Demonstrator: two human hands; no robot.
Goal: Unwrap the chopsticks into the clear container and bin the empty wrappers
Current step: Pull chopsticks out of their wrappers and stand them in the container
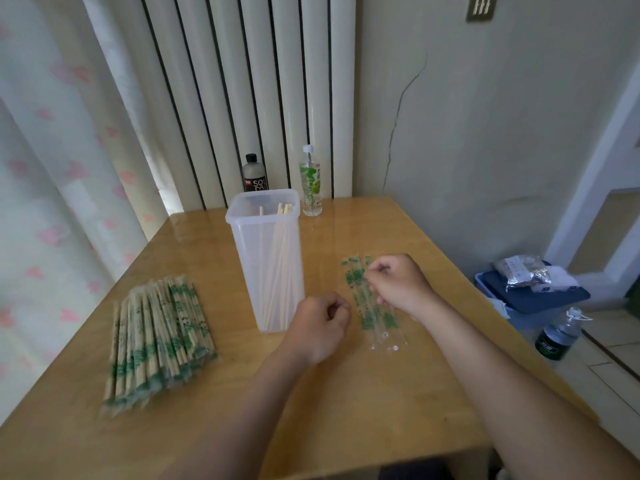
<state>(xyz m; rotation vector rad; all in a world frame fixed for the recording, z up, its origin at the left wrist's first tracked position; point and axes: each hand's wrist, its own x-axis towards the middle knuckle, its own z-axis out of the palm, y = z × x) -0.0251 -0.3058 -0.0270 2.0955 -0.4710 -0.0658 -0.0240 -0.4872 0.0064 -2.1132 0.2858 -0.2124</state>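
— Fingers (337,308) of the left hand (320,327) are curling into a loose fist, gripping nothing; the right hand (398,282) is pinching the empty wrappers (372,317).
— Lying how?
— Clear, green-printed, lying flat on the table (346,410), running lengthwise away from the person, beside the clear container (266,271).

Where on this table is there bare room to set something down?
Bare: the table's near side, between the wrapped pile and the left hand; the far left corner behind that pile; the far right, right of the green bottle. Crowded: the middle, where container, right hand and empty wrappers sit close.
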